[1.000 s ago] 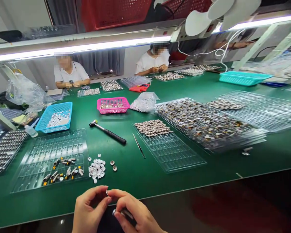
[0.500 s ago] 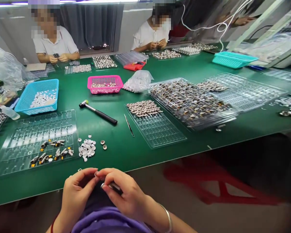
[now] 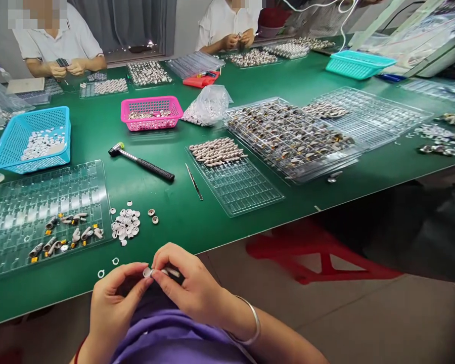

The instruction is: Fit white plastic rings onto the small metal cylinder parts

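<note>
My left hand (image 3: 117,293) is just past the table's front edge, thumb and forefinger pinching a small round white cap (image 3: 147,272). My right hand (image 3: 191,283) meets it from the right, its fingertips closed at the cap's edge. Inside its curled fingers sits a small white and dark piece (image 3: 173,273), mostly hidden, whose kind I cannot make out. Two thin white rings (image 3: 116,261) lie on the table beyond my left hand. Farther up is a pile of round white caps (image 3: 126,224), with two brownish caps (image 3: 153,216) to its right.
A clear tray (image 3: 60,184) holds several small housings with orange tabs. Beyond lie a hammer (image 3: 144,165), tweezers (image 3: 194,182), a half-filled tray (image 3: 246,189) and stacked trays (image 3: 291,144). Blue (image 3: 7,146) and pink baskets (image 3: 127,114) stand farther back. Two people sit opposite; a red stool (image 3: 307,253) is below.
The view has tipped downward and swung slightly right. My right fingertips have closed in at the cap, whose round face now shows between both hands. The white rings have come into clearer sight.
</note>
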The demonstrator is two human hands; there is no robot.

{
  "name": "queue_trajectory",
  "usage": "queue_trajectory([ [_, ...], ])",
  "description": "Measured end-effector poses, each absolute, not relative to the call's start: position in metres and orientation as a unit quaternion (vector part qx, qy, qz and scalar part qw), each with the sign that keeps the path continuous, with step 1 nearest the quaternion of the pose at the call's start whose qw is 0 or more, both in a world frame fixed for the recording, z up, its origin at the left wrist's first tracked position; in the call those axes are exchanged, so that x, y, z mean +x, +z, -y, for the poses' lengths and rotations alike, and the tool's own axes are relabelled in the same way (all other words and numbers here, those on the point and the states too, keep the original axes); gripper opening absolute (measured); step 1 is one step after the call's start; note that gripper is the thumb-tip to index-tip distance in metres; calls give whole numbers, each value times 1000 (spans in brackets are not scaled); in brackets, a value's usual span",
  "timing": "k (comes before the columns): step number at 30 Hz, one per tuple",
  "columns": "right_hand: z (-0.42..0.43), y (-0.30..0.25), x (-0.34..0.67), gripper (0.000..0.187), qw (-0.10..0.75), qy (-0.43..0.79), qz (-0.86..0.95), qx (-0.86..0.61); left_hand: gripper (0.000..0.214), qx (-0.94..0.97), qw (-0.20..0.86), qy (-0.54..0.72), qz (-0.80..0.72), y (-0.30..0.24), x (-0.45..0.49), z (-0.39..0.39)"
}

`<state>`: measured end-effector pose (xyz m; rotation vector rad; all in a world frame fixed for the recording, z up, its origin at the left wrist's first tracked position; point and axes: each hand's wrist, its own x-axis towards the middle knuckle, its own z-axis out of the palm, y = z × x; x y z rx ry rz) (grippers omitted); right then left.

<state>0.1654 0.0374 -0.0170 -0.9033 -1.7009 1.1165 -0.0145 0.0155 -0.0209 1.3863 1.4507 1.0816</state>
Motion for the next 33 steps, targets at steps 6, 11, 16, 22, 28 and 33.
queue_trajectory([
  [6, -41, -18, 162, 11, 430, 467, 670, -386, 13, 581, 394, 423, -573, -29, -17, -13],
  [11, -42, -19, 163, 10, 420, 481, 663, -390, 12, 600, 378, 413, -571, -29, -17, -13],
  [16, -43, -20, 164, 9, 425, 492, 654, -387, 12, 614, 377, 417, -555, -27, -16, -15],
  [22, -43, -19, 164, 9, 422, 499, 652, -384, 16, 618, 384, 415, -546, -22, -15, -17],
  [28, -43, -21, 163, 9, 419, 506, 650, -382, 15, 621, 380, 414, -546, -21, -16, -16],
  [33, -42, -22, 163, 8, 418, 502, 655, -380, 14, 637, 363, 409, -543, -20, -16, -17],
])
